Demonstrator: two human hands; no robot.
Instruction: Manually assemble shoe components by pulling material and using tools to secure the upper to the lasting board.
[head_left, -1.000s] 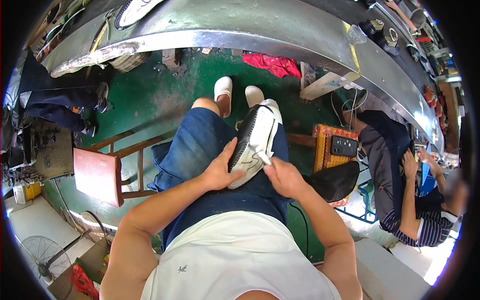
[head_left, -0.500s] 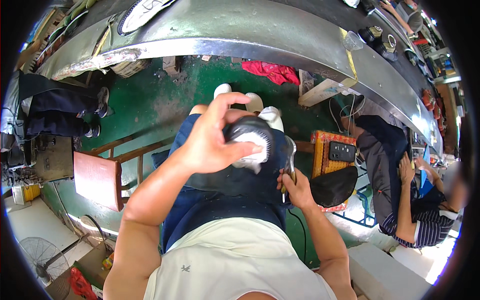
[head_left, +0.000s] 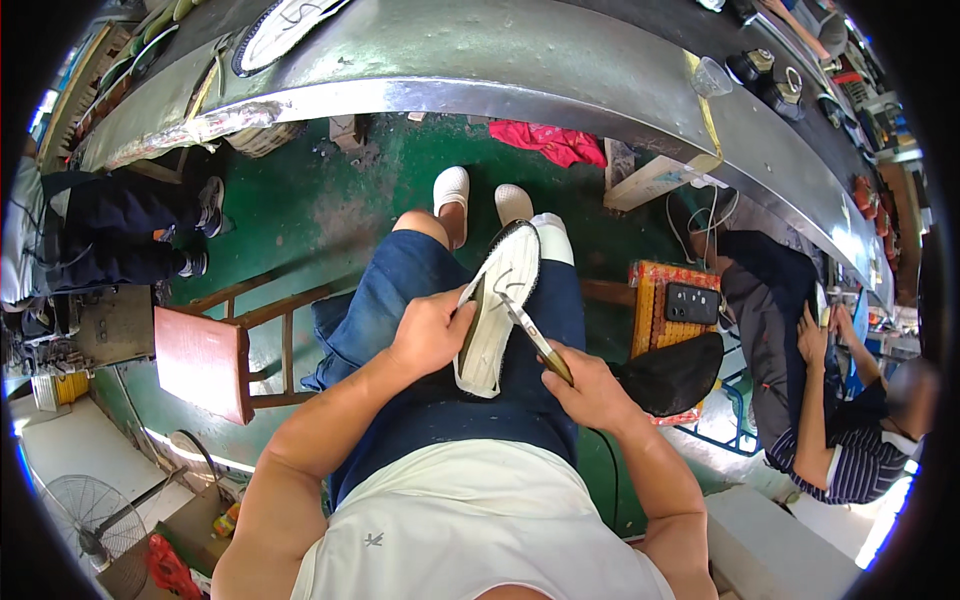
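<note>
An unfinished shoe [head_left: 487, 335] lies over my lap with its pale underside turned up and a dark stitched-looking edge round the toe. My left hand [head_left: 431, 330] grips it from the left side, thumb on the underside. My right hand [head_left: 592, 390] is closed round the yellowish handle of a metal tool that looks like pliers [head_left: 533, 338]. Its metal tip touches, or hangs just over, a dark mark on the middle of the underside. What is under the shoe is hidden by it.
A metal workbench [head_left: 440, 98] runs across the front, with another shoe piece [head_left: 285, 32] on it. A brown stool [head_left: 203, 362] stands to my left. A phone [head_left: 691, 303] and a black cloth item [head_left: 674, 375] rest at my right. People sit on both sides.
The shoe has come down from my raised left hand and turned lengthwise, underside up. My right hand has brought the pliers inward, from beside my thigh to the shoe.
</note>
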